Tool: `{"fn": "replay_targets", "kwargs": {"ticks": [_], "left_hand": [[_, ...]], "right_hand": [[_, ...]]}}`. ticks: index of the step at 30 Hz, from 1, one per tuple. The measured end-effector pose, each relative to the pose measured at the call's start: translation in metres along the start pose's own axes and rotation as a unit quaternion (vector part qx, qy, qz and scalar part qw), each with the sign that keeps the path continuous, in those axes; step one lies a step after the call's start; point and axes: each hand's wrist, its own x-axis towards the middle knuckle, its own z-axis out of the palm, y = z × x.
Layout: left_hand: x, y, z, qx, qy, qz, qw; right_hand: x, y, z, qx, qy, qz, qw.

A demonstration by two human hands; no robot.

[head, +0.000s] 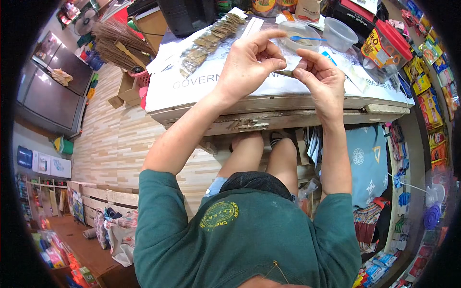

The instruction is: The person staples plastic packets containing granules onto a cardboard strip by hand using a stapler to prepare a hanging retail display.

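Note:
My right hand [320, 77] pinches a small, dark greenish-brown packet [288, 73] between thumb and fingers, above the front of the white-covered table [201, 91]. My left hand [250, 63] is just left of it. Its index finger reaches outward and its thumb lies close to the other fingers; whether they grip the packet's end is hidden. Beyond my hands, a clear plastic tub [284, 44] holds brownish contents, with a blue plastic spoon [306, 38] across it. Left of my left hand lies a long batch of small clear packets [212, 41] with brown contents.
Right of the tub stand a clear plastic container [340, 34] and a red-lidded plastic jar [387, 48]. A black money detector [354, 18] is behind them. Stick brooms [117, 46] stand beyond the table's left end. Hanging product packs [430, 111] line the right side.

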Motion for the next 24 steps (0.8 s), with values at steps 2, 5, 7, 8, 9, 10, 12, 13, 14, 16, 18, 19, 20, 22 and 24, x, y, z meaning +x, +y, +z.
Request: {"fn": "replay_targets", "kwargs": {"ticks": [2,5,7,8,9,10,12,13,14,16,18,19,20,22,24], "left_hand": [[-0.001,-0.002,0.0,0.1,0.01,0.024,0.995],[0.0,-0.003,0.001,0.225,0.02,0.09,0.97],[0.001,-0.004,0.001,0.275,0.033,0.136,0.951],[0.002,-0.007,0.0,0.289,0.044,0.155,0.944],[0.003,-0.007,-0.001,0.301,0.055,0.173,0.936],[0.004,-0.006,-0.001,0.288,0.038,0.146,0.946],[0.005,0.001,-0.003,0.259,0.002,0.091,0.962],[0.006,0.002,-0.003,0.246,-0.009,0.067,0.967],[0.007,0.002,-0.003,0.232,-0.02,0.044,0.972],[0.008,0.005,-0.004,0.221,-0.039,0.007,0.975],[0.009,0.009,-0.006,0.225,-0.055,-0.019,0.973],[0.009,0.008,-0.006,0.181,-0.056,-0.023,0.982],[0.009,0.006,-0.007,0.135,-0.057,-0.027,0.989],[0.008,0.005,-0.009,0.094,-0.061,-0.034,0.993],[0.01,0.006,-0.012,0.103,-0.069,-0.036,0.992]], "right_hand": [[0.0,0.002,0.001,-0.024,0.003,0.001,1.0],[0.0,0.0,0.003,-0.065,0.012,-0.004,0.998],[0.0,0.0,0.003,-0.081,0.02,-0.009,0.997],[0.001,0.0,0.002,-0.082,0.023,-0.009,0.996],[0.002,0.001,0.002,-0.084,0.027,-0.01,0.996],[0.003,0.001,-0.001,-0.114,0.023,-0.034,0.993],[0.008,0.0,-0.006,-0.173,0.014,-0.081,0.982],[0.009,-0.001,-0.005,-0.126,0.006,-0.046,0.991],[0.01,-0.003,-0.004,-0.079,-0.002,-0.01,0.997],[0.013,-0.005,-0.004,-0.019,-0.019,0.045,0.999],[0.014,-0.004,-0.002,-0.021,-0.016,0.047,0.999],[0.015,-0.003,-0.001,-0.021,-0.015,0.047,0.999],[0.016,-0.004,-0.002,-0.018,-0.009,0.04,0.999],[0.016,-0.003,-0.003,-0.011,0.002,0.03,1.0],[0.016,-0.004,0.0,-0.006,0.002,0.023,1.0]]}}
